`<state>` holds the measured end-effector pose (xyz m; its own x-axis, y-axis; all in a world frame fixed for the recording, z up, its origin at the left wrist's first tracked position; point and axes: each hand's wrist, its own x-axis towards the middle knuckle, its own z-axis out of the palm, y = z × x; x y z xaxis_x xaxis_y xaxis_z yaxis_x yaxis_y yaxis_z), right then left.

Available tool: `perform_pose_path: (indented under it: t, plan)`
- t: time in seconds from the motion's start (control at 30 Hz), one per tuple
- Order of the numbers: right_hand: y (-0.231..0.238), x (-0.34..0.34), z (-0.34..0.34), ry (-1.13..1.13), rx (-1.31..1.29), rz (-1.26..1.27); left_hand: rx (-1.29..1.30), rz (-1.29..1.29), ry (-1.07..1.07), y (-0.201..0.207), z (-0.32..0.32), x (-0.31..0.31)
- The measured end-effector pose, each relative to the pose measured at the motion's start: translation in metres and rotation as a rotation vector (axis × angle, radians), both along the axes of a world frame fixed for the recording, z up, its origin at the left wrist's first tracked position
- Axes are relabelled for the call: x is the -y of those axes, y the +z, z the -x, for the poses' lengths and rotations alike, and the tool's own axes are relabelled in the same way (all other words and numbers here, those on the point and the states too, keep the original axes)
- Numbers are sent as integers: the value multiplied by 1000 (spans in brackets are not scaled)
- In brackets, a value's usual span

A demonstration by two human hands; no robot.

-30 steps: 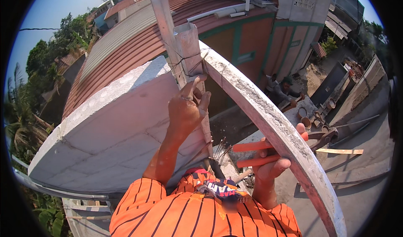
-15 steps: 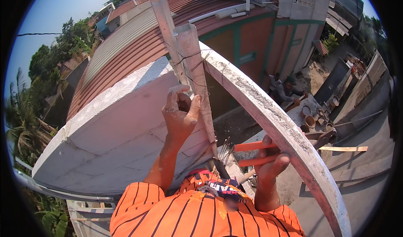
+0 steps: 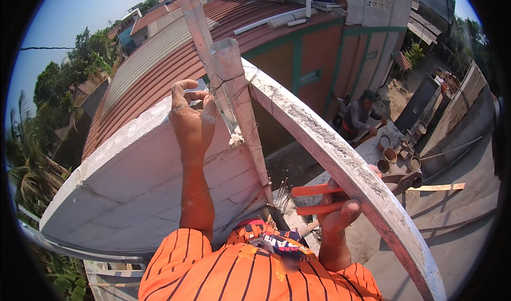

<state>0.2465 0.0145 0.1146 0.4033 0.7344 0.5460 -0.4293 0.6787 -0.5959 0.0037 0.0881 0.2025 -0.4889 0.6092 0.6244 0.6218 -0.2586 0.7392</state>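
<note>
Partly behind a pale beam (image 3: 319, 121), the right hand (image 3: 336, 218) grips red-handled pincers (image 3: 308, 190) crosswise, jaws rightward. By upright boards (image 3: 234, 69), the left hand (image 3: 192, 121) curls, hold unclear.

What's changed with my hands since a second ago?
Your left hand moved left from in front of the formwork boards; its fingertips are now near the tie wire, grip unclear. Your right hand still holds the orange-handled pincers.

Hidden behind the pale beam (image 3: 330, 135): part of the right hand (image 3: 340, 218) and the middle of the orange-handled tool (image 3: 310, 189)
</note>
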Motion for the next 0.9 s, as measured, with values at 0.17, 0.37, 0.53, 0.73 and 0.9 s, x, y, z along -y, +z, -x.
perform_pose_path:
  t: [0.17, 0.37, 0.53, 0.73, 0.9]
  plan:
    - [-5, -13, -2, -131, 63, -131, -143, 149, 104, 22, -5, -5]
    - [-21, -12, -8, -35, 57, -79, -23, 351, -71, 29, -13, -2]
    - [-20, -20, -7, -169, 29, -169, 52, -212, -118, 4, -25, 11]
    - [-28, -18, -14, -64, 90, -185, -61, -521, 16, -30, -20, 7]
    - [-28, -17, -10, -70, 20, -144, -162, -419, -83, -45, -29, 6]
